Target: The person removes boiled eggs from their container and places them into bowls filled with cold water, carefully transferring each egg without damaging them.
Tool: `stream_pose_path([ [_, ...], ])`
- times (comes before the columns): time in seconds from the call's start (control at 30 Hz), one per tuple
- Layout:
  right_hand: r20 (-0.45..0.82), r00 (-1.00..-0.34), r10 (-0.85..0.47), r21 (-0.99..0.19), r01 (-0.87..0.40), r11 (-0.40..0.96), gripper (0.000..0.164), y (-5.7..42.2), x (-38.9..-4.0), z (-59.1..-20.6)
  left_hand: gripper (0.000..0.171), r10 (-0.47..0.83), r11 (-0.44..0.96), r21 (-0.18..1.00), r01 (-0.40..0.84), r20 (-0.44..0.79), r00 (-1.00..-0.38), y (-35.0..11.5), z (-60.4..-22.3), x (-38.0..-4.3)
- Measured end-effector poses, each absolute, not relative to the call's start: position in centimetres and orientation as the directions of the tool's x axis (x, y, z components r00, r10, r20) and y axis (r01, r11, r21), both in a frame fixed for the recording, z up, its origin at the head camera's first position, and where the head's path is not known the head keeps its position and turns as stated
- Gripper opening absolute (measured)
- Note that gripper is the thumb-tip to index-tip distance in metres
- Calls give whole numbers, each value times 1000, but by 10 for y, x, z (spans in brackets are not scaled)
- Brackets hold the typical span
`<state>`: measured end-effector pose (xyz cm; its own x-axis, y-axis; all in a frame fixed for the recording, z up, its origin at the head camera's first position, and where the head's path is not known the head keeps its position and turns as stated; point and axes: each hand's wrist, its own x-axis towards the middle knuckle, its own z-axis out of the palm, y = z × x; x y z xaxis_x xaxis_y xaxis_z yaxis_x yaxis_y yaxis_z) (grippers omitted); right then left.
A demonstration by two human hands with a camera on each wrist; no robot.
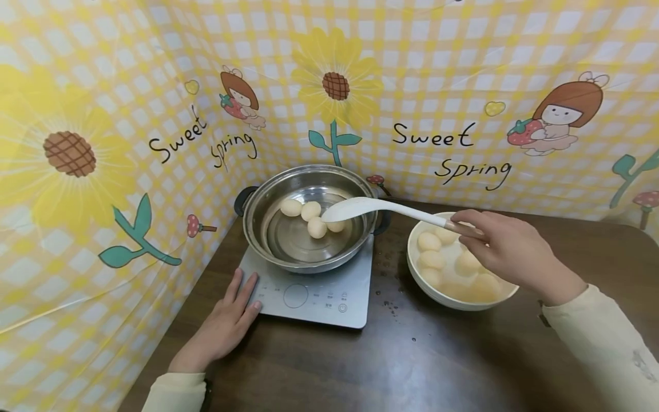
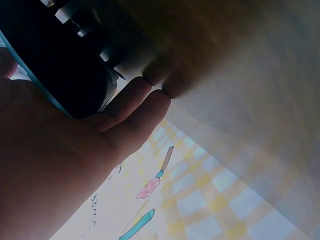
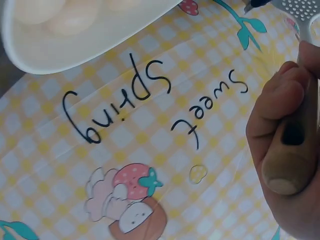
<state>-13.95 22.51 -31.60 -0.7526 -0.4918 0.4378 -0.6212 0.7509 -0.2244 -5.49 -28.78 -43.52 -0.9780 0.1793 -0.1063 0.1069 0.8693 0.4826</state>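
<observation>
My right hand (image 1: 515, 252) grips the wooden handle of a slotted spoon (image 1: 381, 205). In the right wrist view, its perforated white head (image 3: 301, 11) shows at the top corner. The head hangs over the right part of a steel pot (image 1: 309, 266), hiding some of one egg. Several pale eggs (image 1: 316, 228) lie together inside the pot. Below the right hand stands a white bowl (image 1: 463, 304) with several more eggs (image 1: 431, 260) in it. My left hand (image 1: 221, 326) rests, fingers fairly straight, at the left edge of the induction cooker (image 1: 355, 286).
Under the pot, the flat cooker sits on a dark wooden table (image 1: 329, 372). Water drops (image 1: 388, 306) dot the wood between cooker and bowl. Black side handles (image 1: 246, 200) stick out from the pot. A yellow checked cloth (image 1: 288, 34) covers the walls behind and left.
</observation>
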Motion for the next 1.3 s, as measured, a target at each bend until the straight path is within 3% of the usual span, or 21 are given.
stream_pose_path([
  [0.33,526,-655,-542,-87,-676,732,44,211,-152,-322,65,183,872,476,115,-98,-978,-289,-437,-55],
  [0.5,513,-661,-548,-78,-672,737,44,214,-152,-322,65,184,870,480,115,-98,-978,-288,-435,-55],
  [0.77,419,-706,-571,-149,-674,724,39,214,-147,-317,64,184,870,480,117,-95,-978,-287,-433,-55],
  [1.3,335,-700,-631,-285,-713,640,27,209,-142,-318,64,179,879,461,120,-85,-980,-287,-434,-55],
])
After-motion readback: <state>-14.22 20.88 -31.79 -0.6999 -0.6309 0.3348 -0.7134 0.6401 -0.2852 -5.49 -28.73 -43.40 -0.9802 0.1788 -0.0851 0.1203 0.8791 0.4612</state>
